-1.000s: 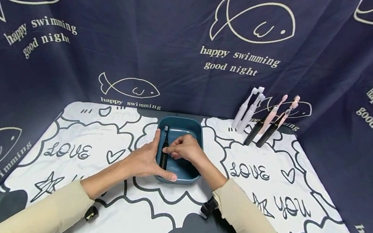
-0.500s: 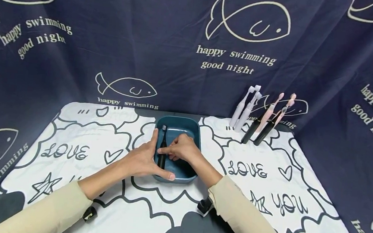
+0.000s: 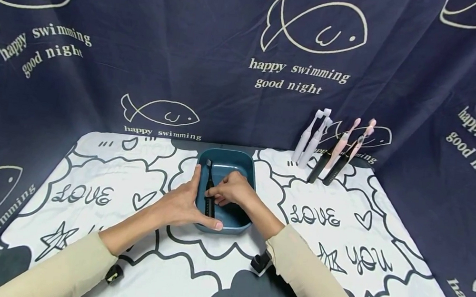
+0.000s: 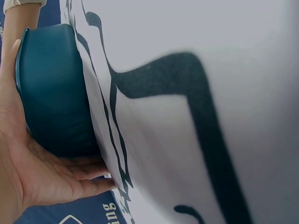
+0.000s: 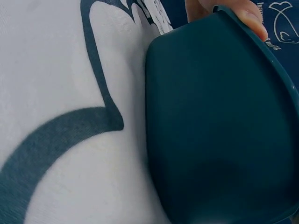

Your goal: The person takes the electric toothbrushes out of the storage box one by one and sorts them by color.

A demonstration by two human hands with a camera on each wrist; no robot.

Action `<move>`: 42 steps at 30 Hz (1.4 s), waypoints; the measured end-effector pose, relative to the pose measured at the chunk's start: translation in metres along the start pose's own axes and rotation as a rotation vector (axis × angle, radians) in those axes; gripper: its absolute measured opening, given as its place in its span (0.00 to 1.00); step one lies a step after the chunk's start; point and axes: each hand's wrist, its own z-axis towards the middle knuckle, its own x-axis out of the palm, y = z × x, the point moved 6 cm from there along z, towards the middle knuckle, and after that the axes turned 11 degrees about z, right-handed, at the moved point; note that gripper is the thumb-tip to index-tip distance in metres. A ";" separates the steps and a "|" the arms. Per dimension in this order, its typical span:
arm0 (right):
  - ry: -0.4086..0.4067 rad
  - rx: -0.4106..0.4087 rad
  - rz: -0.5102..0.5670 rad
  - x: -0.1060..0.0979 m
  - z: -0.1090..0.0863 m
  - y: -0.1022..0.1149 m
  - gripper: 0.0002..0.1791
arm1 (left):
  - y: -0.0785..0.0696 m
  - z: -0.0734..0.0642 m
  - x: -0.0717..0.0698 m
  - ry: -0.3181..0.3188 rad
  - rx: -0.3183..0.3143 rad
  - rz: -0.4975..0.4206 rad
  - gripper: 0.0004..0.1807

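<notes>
A dark teal box (image 3: 237, 160) stands on the table with a black electric toothbrush (image 3: 209, 209) lying inside it along the left wall. My right hand (image 3: 234, 189) reaches into the box from the right, thumb and forefinger pinching the middle of the toothbrush. At the box's near left corner, my left hand (image 3: 181, 205) steadies it. The left thumb (image 3: 213, 223) lies over the near rim, while the fingers reach along the outer left side. From the left wrist, those fingers (image 4: 86, 182) show beside the box wall (image 4: 56, 93). The right wrist view mostly holds the outer wall (image 5: 215, 116).
At the back right stand two white electric toothbrushes (image 3: 307, 145), with black-handled and pink ones (image 3: 333, 162) beside them. A white patterned cloth (image 3: 123, 271) covers the table. A dark blue fish-print curtain (image 3: 177, 66) closes off the back and sides.
The black toothbrush has turned slightly in the box, its handle end swinging to the right. Both hands stay nearly in place, and the head view has shifted a little.
</notes>
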 end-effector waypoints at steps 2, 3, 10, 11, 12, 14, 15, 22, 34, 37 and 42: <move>-0.003 -0.003 -0.001 0.000 0.000 0.000 0.14 | 0.000 0.000 -0.001 -0.002 -0.003 0.001 0.98; -0.005 -0.006 -0.003 0.000 0.001 0.000 0.14 | 0.000 0.000 -0.001 -0.003 -0.004 0.000 0.98; -0.010 -0.023 -0.001 -0.001 0.002 0.001 0.15 | -0.001 0.000 -0.002 -0.003 -0.008 -0.002 0.97; -0.010 -0.025 0.000 -0.001 0.002 0.002 0.15 | -0.001 0.000 -0.002 -0.002 -0.008 -0.003 0.97; -0.009 -0.027 0.003 0.000 0.003 0.002 0.14 | -0.001 0.000 -0.002 -0.002 -0.009 -0.002 0.97; -0.003 -0.034 0.016 0.000 0.003 0.003 0.11 | -0.001 0.000 -0.002 -0.001 -0.008 -0.001 0.97; -0.001 -0.036 0.025 0.000 0.003 0.003 0.10 | -0.001 0.000 -0.002 -0.001 -0.007 0.000 0.97; 0.010 -0.046 0.066 0.001 0.003 0.003 0.13 | -0.001 0.000 -0.003 -0.009 0.000 -0.005 0.98; 0.053 -0.040 0.175 0.002 -0.002 0.002 0.18 | -0.001 -0.001 -0.002 -0.012 0.018 -0.016 0.98; 0.041 -0.064 0.214 0.001 -0.002 0.002 0.19 | 0.000 0.000 -0.001 -0.009 0.013 -0.015 0.98; 0.016 -0.129 0.257 -0.001 -0.004 0.005 0.20 | 0.001 0.000 0.001 -0.009 0.003 -0.012 0.98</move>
